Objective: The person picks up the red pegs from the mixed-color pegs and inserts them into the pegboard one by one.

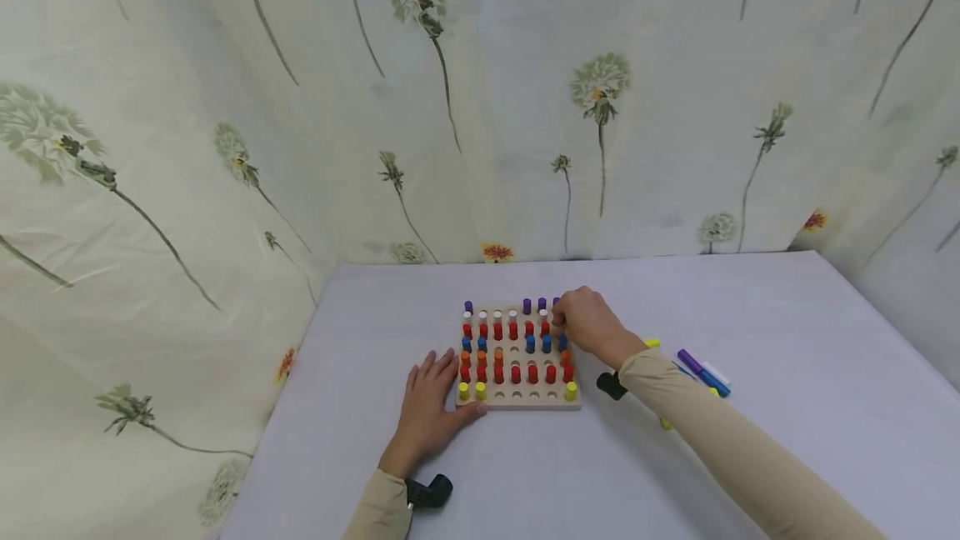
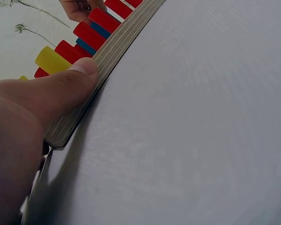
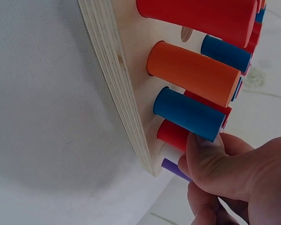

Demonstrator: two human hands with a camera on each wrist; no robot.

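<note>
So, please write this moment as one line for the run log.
left hand: steadies pegboard corner | right hand: fingers at pegs, far right corner | loose pegs: on table

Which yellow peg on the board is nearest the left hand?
The yellow peg at the board's near-left corner, right beside the left hand bracing the pegboard. Another stands one hole further right; the third is at the near-right corner.

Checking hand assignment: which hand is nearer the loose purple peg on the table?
Right. The right hand is at the board's far right corner, nearer the purple peg; the left hand rests at the board's opposite corner.
</note>
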